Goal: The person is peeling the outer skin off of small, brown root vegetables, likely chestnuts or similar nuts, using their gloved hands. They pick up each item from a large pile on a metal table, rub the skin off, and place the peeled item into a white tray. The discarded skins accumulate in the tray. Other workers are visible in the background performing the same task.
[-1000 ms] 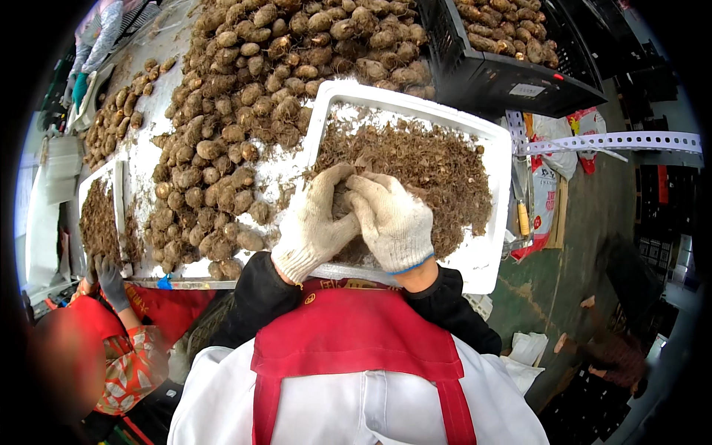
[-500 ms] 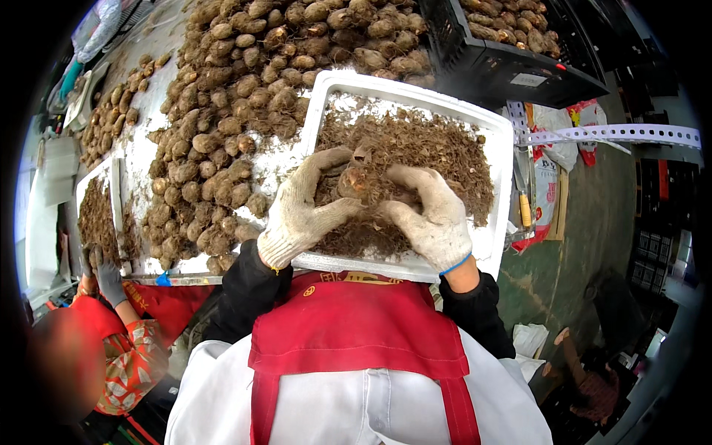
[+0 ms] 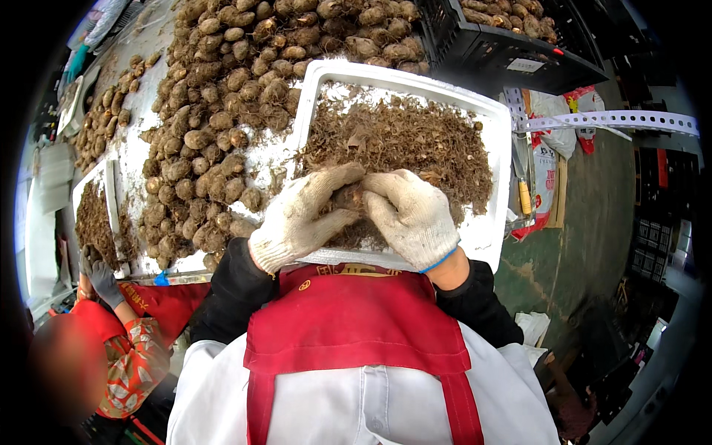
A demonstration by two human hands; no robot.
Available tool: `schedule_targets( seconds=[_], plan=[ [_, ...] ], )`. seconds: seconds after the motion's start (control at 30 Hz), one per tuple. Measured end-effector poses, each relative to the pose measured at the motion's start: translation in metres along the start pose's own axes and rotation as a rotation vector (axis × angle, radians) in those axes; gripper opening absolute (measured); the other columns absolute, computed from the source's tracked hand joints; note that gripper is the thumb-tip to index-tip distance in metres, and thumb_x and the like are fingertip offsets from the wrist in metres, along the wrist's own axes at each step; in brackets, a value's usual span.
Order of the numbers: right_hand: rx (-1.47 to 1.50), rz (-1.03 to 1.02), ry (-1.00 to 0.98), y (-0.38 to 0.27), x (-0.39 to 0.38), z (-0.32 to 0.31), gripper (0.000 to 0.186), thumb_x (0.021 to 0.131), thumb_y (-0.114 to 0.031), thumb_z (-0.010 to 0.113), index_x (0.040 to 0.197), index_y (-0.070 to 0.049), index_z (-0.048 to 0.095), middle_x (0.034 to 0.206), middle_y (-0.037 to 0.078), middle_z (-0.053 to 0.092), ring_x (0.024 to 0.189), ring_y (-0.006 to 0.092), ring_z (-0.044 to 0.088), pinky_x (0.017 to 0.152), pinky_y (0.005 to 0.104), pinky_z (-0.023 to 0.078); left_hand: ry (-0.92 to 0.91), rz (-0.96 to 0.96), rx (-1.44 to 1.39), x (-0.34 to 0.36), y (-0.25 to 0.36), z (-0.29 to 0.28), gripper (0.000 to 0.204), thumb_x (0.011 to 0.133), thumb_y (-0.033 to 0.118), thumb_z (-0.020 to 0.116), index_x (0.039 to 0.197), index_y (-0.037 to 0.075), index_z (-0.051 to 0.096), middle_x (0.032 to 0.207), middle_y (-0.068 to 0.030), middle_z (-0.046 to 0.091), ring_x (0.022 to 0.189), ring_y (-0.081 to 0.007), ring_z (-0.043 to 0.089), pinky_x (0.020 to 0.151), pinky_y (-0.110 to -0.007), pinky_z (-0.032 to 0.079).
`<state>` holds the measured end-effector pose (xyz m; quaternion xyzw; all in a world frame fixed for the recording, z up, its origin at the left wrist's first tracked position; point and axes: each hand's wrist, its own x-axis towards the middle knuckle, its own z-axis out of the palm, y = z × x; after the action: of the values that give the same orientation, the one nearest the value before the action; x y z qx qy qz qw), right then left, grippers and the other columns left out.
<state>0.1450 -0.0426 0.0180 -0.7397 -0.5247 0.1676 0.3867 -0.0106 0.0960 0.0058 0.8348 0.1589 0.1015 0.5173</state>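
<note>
Both my hands wear off-white knit gloves and meet over the near part of a white foam box (image 3: 400, 77). Between them is a brown, hairy taro (image 3: 348, 199), mostly covered by the fingers. My left hand (image 3: 302, 216) curls round it, thumb below and fingers above. My right hand (image 3: 417, 215) has its fingertips closed against its right side. Under the hands, brown root fibres and skin scraps (image 3: 400, 141) fill much of the box.
A big heap of unpeeled taros (image 3: 215, 111) covers the table to the left and behind. A black crate (image 3: 512, 67) of taros stands far right, near a wooden-handled tool (image 3: 524, 199) and a perforated metal bar (image 3: 615, 121). At left, a co-worker's gloved hand (image 3: 106, 282) is beside another scrap box (image 3: 95, 222).
My hands have drawn closer together and nearer to me. The right hand moved left onto the taro, which now shows less between the fingers.
</note>
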Motion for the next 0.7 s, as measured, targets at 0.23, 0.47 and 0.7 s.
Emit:
schedule_targets(
  seconds=[0.23, 0.47, 0.7],
  plan=[
    [0.042, 0.121, -0.107, 0.005, 0.001, -0.001, 0.016, 0.087, -0.019, 0.063, 0.096, -0.007, 0.069, 0.090, 0.016, 0.067, 0.085, 0.0360, 0.067, 0.074, 0.0427, 0.055, -0.052, -0.105, -0.118, -0.007, -0.002, 0.005, 0.060, 0.080, 0.004, 0.075, 0.135, -0.004, 0.051, 0.131, -0.0182, 0.061, 0.122, -0.0253, 0.059, 0.104, -0.036, 0.046],
    [0.087, 0.446, -0.249, 0.034, -0.004, 0.010, 0.025, 0.088, -0.022, 0.059, 0.102, -0.004, 0.070, 0.094, 0.018, 0.070, 0.089, 0.0327, 0.069, 0.079, 0.0384, 0.055, -0.012, -0.110, -0.717, -0.023, -0.014, 0.025, 0.067, 0.084, -0.001, 0.072, 0.142, -0.004, 0.039, 0.140, -0.0176, 0.052, 0.129, -0.0239, 0.052, 0.110, -0.036, 0.041],
    [0.254, 0.247, -0.081, 0.007, -0.008, -0.022, 0.019, 0.090, -0.014, 0.061, 0.106, -0.006, 0.070, 0.096, 0.012, 0.066, 0.086, 0.0256, 0.068, 0.078, 0.0348, 0.055, 0.011, -0.238, -0.743, -0.019, -0.020, 0.027, 0.070, 0.085, -0.002, 0.068, 0.146, -0.004, 0.034, 0.142, -0.0169, 0.049, 0.133, -0.0231, 0.049, 0.111, -0.034, 0.039]
  ],
)
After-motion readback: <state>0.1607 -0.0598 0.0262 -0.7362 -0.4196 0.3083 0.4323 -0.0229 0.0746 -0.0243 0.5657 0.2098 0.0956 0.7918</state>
